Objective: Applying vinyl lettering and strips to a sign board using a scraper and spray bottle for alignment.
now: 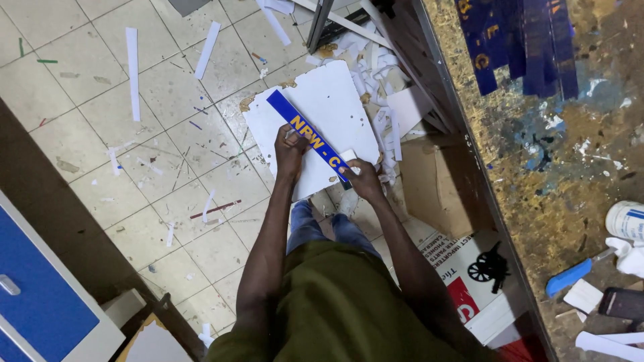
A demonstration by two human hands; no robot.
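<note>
Hands, left and right, each grip closed on blue lettered strip over white board.

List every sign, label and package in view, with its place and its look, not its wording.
Blue strip sign: long and narrow, yellow lettering, held by left hand and right hand over a white board.
Blue strips: workbench, top right, yellow lettering.
Cardboard box: beside the bench, white, red and black print.
White container: right edge, blue label.
</note>
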